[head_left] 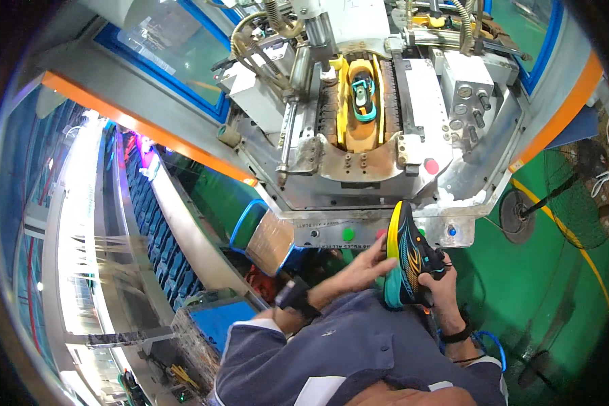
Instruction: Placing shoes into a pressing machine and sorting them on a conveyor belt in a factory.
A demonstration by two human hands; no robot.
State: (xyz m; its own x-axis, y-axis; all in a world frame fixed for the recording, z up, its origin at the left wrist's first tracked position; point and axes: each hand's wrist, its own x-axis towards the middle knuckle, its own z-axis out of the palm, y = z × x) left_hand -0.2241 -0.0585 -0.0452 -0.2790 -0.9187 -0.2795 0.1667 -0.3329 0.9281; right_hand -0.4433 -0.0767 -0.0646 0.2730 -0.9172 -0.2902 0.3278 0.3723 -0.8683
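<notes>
Faces a big metal machine [421, 91], holding a dark shoe [407, 264] with a yellow-and-teal sole before its front edge, toe toward the machine, sole leftward. Grips the shoe near its ankle opening with the right hand [442, 284], and rests the left hand [364, 269], loosely open, at the sole. Note also a green button [348, 234], left of the shoe.

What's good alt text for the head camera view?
A person's right hand grips a black shoe with a yellow and teal sole, the left hand at its sole, before a metal machine. Inside the machine, a teal-and-black piece lies between yellow walls. The floor is green.
</notes>
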